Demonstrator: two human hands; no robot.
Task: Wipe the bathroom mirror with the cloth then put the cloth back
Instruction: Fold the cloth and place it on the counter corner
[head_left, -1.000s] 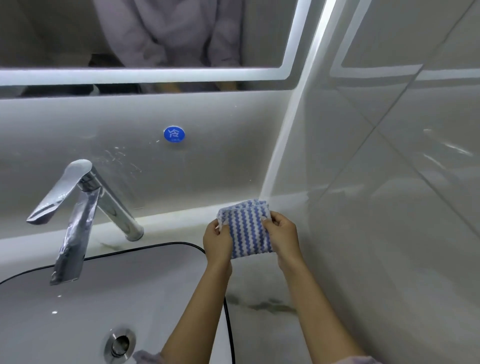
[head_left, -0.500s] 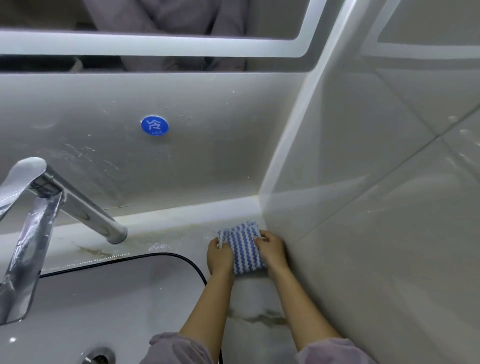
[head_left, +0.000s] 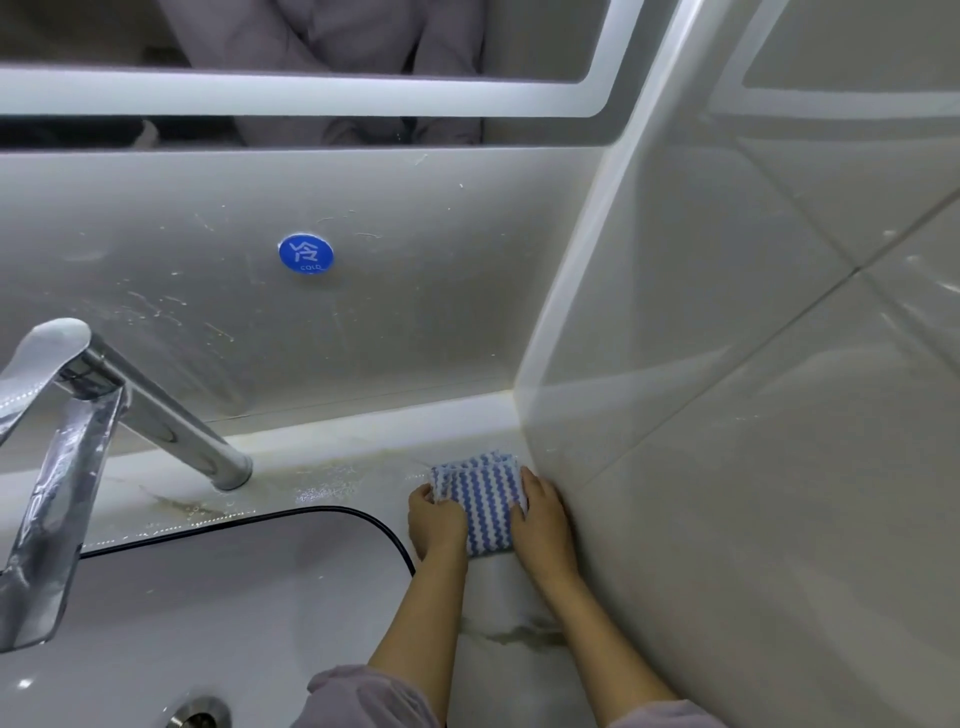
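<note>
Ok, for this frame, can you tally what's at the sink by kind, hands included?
hands: 2, the left hand and the right hand
striped cloth: 1
mirror: 1
faucet: 1
sink: 1
drain: 1
blue cold sticker: 1
total: 8

A chrome faucet (head_left: 156, 415) stands on the stained marble counter (head_left: 519, 649), over a white sink basin (head_left: 234, 597) with a metal drain (head_left: 200, 714). A round blue "cold" sticker (head_left: 306, 253) sits on the back wall.

Mirror (head_left: 530, 41) cropped at top, drain (head_left: 200, 716) cropped at bottom edge
</note>
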